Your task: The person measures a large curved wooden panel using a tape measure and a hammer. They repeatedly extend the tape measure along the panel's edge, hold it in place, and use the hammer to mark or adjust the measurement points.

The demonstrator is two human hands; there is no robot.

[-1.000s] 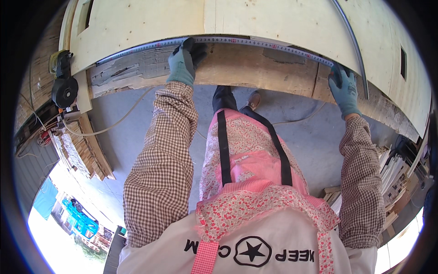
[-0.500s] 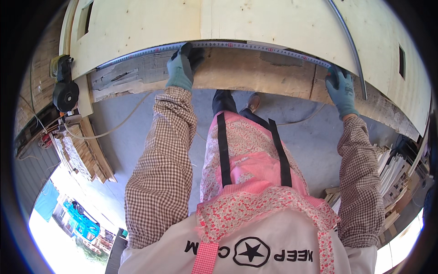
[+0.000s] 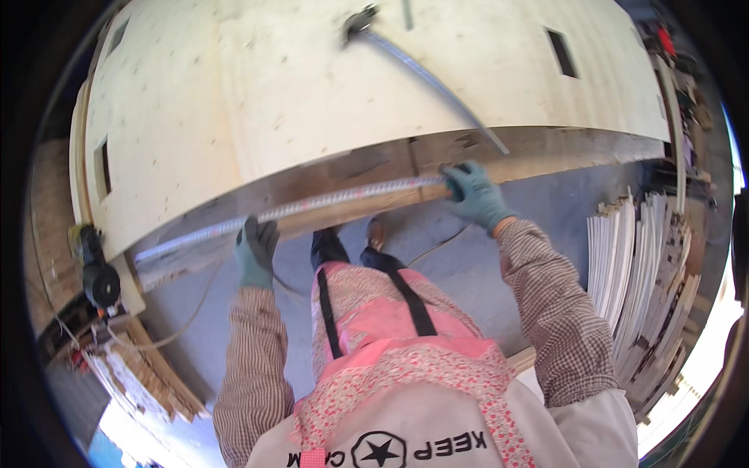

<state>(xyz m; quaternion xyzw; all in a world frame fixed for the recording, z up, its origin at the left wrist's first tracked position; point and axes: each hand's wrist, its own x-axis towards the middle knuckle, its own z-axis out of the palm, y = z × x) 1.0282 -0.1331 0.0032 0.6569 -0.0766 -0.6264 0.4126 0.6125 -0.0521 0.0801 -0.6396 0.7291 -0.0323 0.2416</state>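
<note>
A tape measure's long pale blade (image 3: pixel 343 197), with graduations and red marks, stretches from the far left to my right hand along the near edge of a plywood panel (image 3: pixel 312 101). My right hand (image 3: pixel 477 193), in a blue-green glove, is closed round its right end; the palm hides what is inside. Similarly gloved, my left hand (image 3: pixel 256 251) has its fingers curled at the lower edge of the blade, partway along. Beneath the panel's edge shows a rough wooden beam (image 3: pixel 374 204). On the panel lies a hammer (image 3: pixel 425 74), blurred, its handle pointing toward my right hand.
A black and yellow tool (image 3: pixel 99 273) sits at the panel's left corner. Wood strips are stacked at lower left (image 3: pixel 144 374) and in a taller stack (image 3: pixel 636 273) at right. A thin hose (image 3: pixel 183 331) crosses the floor. Rectangular slots (image 3: pixel 562 53) pierce the panel.
The tape blade has come away from the panel's edge toward me. Both hands have moved left and nearer my body. The view has shifted, bringing the hammer's head into sight.
</note>
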